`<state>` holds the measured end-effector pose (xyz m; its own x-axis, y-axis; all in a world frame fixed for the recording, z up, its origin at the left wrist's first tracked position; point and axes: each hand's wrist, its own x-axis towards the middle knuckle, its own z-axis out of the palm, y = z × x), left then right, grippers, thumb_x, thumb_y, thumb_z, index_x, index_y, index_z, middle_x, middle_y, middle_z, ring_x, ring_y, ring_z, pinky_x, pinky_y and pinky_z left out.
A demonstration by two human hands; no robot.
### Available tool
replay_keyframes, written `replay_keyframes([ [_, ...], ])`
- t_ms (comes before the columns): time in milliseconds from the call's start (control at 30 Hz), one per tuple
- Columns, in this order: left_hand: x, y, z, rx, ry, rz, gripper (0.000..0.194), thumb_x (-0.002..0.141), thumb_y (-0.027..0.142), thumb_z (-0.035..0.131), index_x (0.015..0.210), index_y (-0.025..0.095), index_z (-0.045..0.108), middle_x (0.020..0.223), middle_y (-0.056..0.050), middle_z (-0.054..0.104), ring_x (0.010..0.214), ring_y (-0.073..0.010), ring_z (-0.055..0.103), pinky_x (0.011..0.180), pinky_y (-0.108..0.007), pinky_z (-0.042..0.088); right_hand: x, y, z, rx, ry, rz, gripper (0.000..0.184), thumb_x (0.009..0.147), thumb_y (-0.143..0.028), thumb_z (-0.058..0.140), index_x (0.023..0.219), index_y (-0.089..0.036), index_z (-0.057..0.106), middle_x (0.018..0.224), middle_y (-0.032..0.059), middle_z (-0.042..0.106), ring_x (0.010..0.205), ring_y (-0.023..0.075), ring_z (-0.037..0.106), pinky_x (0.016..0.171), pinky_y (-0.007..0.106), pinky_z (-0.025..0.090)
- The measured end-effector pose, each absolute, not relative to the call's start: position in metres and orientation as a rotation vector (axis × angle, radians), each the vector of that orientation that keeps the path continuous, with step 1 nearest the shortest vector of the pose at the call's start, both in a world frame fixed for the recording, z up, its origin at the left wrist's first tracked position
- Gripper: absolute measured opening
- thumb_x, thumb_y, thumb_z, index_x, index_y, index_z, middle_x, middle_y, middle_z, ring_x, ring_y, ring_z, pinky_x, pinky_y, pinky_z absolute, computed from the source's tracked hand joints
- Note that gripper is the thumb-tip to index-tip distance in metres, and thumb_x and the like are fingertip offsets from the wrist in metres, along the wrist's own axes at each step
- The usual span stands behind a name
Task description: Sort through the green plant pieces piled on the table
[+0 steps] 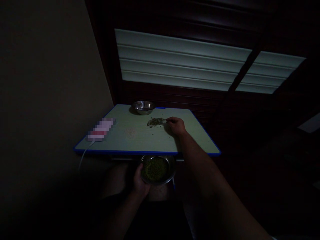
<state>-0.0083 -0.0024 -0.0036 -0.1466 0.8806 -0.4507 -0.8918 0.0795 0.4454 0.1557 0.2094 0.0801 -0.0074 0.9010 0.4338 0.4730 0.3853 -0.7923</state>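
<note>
My left hand (140, 181) grips the left rim of a metal bowl (171, 171) just below the table's front edge, over my lap. Inside the bowl lie many small green grains, like mung beans (155, 169). On the tabletop, a loose pile of small dark greenish grains (154, 122) is spread out. At the pile's right side, my right hand (176, 125) is closed in a pinch on a small, pale, flat thing (162, 122) whose edge touches the grains. Its exact kind is too dim to tell.
The light-topped table (140, 145) has a blue edge. A second metal bowl (143, 107) stands at its back. A blurred-out pinkish device (101, 129) with a white cable (85, 155) lies at the left. Behind is dark panelling with pale slats (180, 60); a wall (55, 66) rises at left.
</note>
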Motion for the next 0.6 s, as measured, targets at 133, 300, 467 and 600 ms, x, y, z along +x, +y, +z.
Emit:
replay_keyframes([
  [133, -0.009, -0.002, -0.008, -0.001, 0.75, 1.536, 0.027, 0.08, 0.031, 0.056, 0.094, 0.015, 0.072, 0.09, -0.008, 0.075, 0.09, -0.0252, 0.069, 0.091, -0.042, 0.05, 0.155, 0.209, 0.08, -1.211, -1.672, 0.55, 0.023, 0.073, -0.02, 0.059, 0.089, -0.019, 0.074, 0.091, 0.0036, 0.075, 0.085, 0.0159, 0.067, 0.086, 0.029, 0.049],
  [300, -0.01, -0.001, -0.013, -0.001, 0.748, 1.535, 0.03, 0.079, 0.032, 0.057, 0.098, 0.015, 0.071, 0.091, -0.009, 0.075, 0.097, -0.0275, 0.067, 0.092, -0.043, 0.05, 0.152, 0.207, 0.08, -1.191, -1.697, 0.644, 0.023, 0.073, -0.02, 0.059, 0.09, -0.018, 0.074, 0.091, 0.0046, 0.075, 0.085, 0.0164, 0.067, 0.085, 0.029, 0.05],
  [467, -0.01, -0.002, -0.011, -0.015, 0.753, 1.533, 0.028, 0.079, 0.031, 0.057, 0.097, 0.014, 0.071, 0.092, -0.009, 0.075, 0.094, -0.0269, 0.068, 0.091, -0.043, 0.05, 0.149, 0.205, 0.081, -1.153, -1.724, 0.703, 0.025, 0.073, -0.02, 0.059, 0.092, -0.018, 0.075, 0.092, 0.0043, 0.074, 0.087, 0.017, 0.067, 0.087, 0.031, 0.05],
  [600, -0.009, -0.002, -0.009, -0.011, 0.755, 1.542, 0.027, 0.079, 0.032, 0.057, 0.093, 0.014, 0.072, 0.09, -0.009, 0.075, 0.089, -0.0251, 0.069, 0.09, -0.042, 0.05, 0.146, 0.202, 0.084, -1.14, -1.726, 0.755, 0.024, 0.073, -0.02, 0.059, 0.092, -0.017, 0.075, 0.09, 0.0043, 0.075, 0.083, 0.0157, 0.067, 0.084, 0.03, 0.05],
])
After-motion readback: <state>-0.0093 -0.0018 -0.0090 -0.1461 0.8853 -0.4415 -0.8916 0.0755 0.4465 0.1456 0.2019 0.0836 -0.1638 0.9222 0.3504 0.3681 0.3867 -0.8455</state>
